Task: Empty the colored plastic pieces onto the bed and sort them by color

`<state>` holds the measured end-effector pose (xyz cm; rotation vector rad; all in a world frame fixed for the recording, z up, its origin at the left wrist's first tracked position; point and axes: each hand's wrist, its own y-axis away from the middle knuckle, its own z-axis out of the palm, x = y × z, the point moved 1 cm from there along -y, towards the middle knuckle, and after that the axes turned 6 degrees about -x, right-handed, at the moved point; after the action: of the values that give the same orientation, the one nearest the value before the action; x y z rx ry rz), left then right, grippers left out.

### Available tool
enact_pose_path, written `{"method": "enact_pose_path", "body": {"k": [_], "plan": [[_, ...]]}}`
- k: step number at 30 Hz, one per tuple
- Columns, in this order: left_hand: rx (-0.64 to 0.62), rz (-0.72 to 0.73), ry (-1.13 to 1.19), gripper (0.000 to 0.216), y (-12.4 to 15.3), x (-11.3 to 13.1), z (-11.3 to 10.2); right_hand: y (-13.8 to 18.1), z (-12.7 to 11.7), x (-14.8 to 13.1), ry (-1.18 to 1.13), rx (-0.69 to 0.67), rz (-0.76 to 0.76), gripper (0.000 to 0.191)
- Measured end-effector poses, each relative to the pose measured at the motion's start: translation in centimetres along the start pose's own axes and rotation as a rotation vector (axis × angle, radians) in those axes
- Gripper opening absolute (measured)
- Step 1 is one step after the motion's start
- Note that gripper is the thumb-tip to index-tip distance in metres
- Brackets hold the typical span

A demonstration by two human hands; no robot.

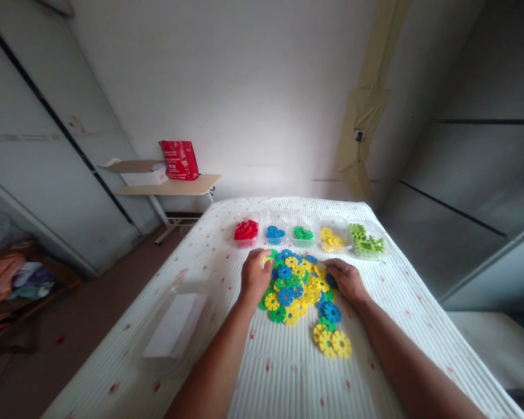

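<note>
A heap of notched flower-shaped plastic discs (292, 285) in yellow, blue and green lies on the cloth-covered table between my hands. My left hand (257, 272) is at the heap's upper left edge, its fingers curled, with bits of yellow and green showing by the thumb. On the opposite side, my right hand (348, 280) touches the upper right edge with bent fingers held close together. What either hand grips is hidden. A few yellow discs (334, 343) trail off the heap toward me.
Behind the heap stand clear tubs with red pieces (246, 230), blue discs (275, 234), green discs (303, 234), yellow discs (331, 238) and light-green pieces (367, 240). A clear plastic container (174, 329) sits at left. A side table (174, 186) holds a red bag (180, 160).
</note>
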<state>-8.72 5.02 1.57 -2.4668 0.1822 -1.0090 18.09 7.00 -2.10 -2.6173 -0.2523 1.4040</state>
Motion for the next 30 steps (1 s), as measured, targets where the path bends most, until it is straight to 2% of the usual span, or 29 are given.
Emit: {"method": "enact_pose_path", "body": {"k": [3, 7, 11, 17, 23, 30], "plan": [[0.008, -0.023, -0.031, 0.024, 3.1, -1.9, -0.3, 0.1, 0.0, -0.1, -0.021, -0.033, 0.000, 0.026], [-0.013, -0.066, -0.011, 0.023, 4.7, -3.6, -0.4, 0.3, 0.1, -0.4, 0.002, -0.080, -0.015, 0.035], [-0.008, -0.089, 0.065, 0.020, 4.7, -3.8, -0.3, 0.3, 0.0, -0.3, 0.080, -0.121, -0.033, 0.041], [0.021, -0.079, 0.102, 0.018, 4.7, -4.0, -0.1, 0.6, -1.1, 0.6, 0.026, -0.255, -0.081, 0.042], [0.012, -0.068, 0.099, 0.018, 4.7, -4.1, -0.1, 0.6, -1.9, 0.2, 0.154, -0.244, -0.130, 0.037], [0.010, -0.071, 0.109, 0.017, 4.7, -3.8, -0.3, 0.6, -1.4, -0.3, 0.331, -0.208, -0.237, 0.034]]}}
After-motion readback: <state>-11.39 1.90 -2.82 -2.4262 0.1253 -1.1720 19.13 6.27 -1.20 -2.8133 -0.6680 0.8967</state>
